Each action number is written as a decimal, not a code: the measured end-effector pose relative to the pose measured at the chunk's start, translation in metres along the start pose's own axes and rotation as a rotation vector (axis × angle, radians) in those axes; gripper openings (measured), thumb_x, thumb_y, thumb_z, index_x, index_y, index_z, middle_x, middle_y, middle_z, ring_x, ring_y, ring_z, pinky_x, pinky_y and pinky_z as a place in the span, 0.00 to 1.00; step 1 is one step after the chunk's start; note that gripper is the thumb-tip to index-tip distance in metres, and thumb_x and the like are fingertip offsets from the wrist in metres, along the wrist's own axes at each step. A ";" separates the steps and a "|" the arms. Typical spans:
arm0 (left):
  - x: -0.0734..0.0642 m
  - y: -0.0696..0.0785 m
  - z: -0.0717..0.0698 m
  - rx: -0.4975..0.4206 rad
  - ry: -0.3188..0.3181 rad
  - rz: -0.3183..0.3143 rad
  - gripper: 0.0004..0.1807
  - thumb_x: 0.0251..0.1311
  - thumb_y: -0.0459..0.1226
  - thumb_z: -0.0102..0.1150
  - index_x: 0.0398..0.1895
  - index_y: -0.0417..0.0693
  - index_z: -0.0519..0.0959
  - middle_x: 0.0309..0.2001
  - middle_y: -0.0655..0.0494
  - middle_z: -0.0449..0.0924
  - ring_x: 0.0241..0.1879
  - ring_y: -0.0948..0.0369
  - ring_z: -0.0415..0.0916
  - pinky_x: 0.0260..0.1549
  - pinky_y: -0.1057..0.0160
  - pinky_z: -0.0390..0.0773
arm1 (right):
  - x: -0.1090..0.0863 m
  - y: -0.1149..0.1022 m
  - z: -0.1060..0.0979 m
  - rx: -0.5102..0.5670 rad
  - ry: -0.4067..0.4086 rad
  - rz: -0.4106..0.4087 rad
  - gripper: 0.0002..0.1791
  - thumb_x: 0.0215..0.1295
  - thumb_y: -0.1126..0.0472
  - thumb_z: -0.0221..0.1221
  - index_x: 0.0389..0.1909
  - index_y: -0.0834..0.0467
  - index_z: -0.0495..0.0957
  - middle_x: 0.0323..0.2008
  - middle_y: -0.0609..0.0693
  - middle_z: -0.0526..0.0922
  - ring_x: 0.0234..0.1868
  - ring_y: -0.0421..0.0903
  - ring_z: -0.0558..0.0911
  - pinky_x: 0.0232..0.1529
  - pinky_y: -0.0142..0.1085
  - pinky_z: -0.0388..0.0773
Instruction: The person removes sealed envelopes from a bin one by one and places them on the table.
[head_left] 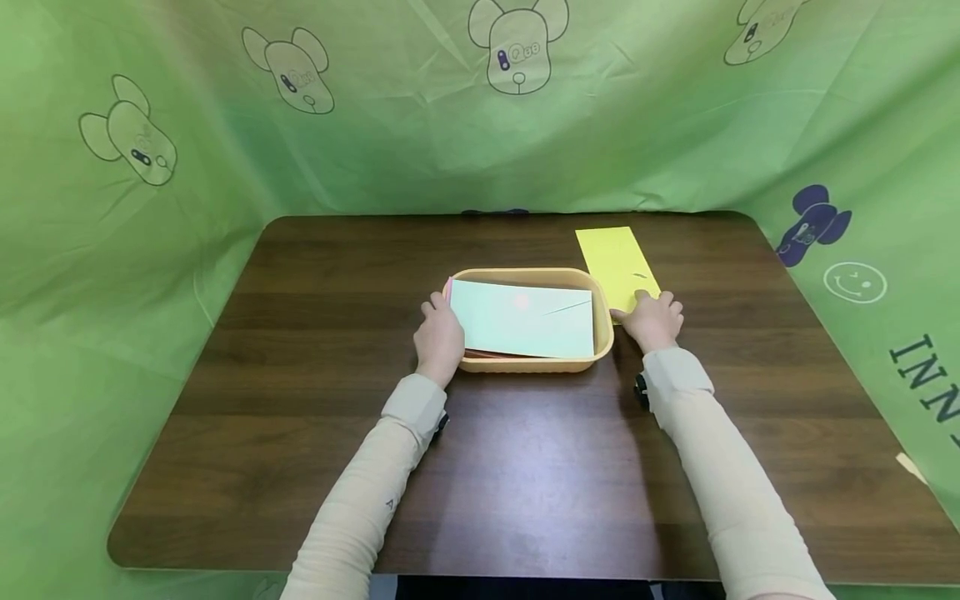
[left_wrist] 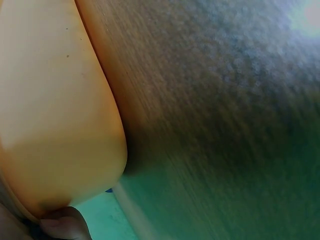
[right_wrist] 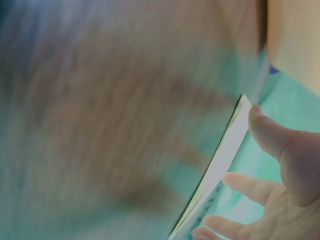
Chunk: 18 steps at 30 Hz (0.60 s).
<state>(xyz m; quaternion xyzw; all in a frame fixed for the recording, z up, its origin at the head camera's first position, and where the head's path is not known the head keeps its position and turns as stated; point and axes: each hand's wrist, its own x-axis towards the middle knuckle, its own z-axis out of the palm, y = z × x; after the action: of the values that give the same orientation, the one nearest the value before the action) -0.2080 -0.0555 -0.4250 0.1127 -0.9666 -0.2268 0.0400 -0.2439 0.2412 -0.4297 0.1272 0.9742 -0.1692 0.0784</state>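
Green drape (head_left: 390, 158), brown bench (head_left: 315, 467): yellow paper (head_left: 617, 260) right of basket (head_left: 540, 366), long axis roughly crosswise to it; right hand (head_left: 655, 322) nearer, fingers extended; left hand (head_left: 440, 337) grips basket's left end.

Basket (head_left: 536, 365) smooth plastic; blue paper (head_left: 525, 321), yellow paper (head_left: 611, 257) matt; tabletop (head_left: 525, 467) glossy wood-grain; backdrop (head_left: 390, 158) creased cloth.

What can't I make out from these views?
Head view: what lies under the pale blue paper in the basket; that paper covers all but slivers.
Head view: near end of the yellow paper, partly behind the right hand.
Left wrist view: most of the left hand, cut off at lower left.
Right wrist view: detail on the tabletop, blurred.
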 end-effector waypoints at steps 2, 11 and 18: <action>0.000 0.000 0.000 0.004 0.001 0.001 0.11 0.68 0.30 0.40 0.50 0.35 0.61 0.43 0.38 0.71 0.27 0.46 0.80 0.30 0.50 0.81 | -0.001 -0.003 0.001 -0.029 -0.042 -0.007 0.39 0.64 0.42 0.51 0.64 0.68 0.60 0.58 0.79 0.60 0.59 0.75 0.61 0.58 0.61 0.59; 0.000 0.000 -0.003 0.011 0.017 0.005 0.11 0.68 0.30 0.40 0.50 0.34 0.62 0.43 0.37 0.71 0.27 0.46 0.80 0.29 0.49 0.81 | 0.003 -0.012 0.004 -0.111 -0.134 -0.021 0.34 0.72 0.45 0.40 0.68 0.65 0.55 0.62 0.80 0.55 0.61 0.76 0.59 0.60 0.62 0.56; 0.002 0.000 -0.003 -0.013 0.008 -0.003 0.11 0.68 0.30 0.39 0.50 0.34 0.62 0.43 0.37 0.70 0.27 0.45 0.80 0.29 0.50 0.81 | 0.009 -0.011 0.006 -0.120 -0.155 -0.035 0.36 0.72 0.44 0.38 0.71 0.64 0.49 0.63 0.80 0.52 0.63 0.76 0.56 0.61 0.63 0.54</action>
<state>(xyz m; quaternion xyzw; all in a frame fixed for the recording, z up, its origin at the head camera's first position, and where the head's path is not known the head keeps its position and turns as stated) -0.2099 -0.0576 -0.4222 0.1150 -0.9647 -0.2328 0.0442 -0.2545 0.2308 -0.4335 0.0919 0.9757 -0.1212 0.1579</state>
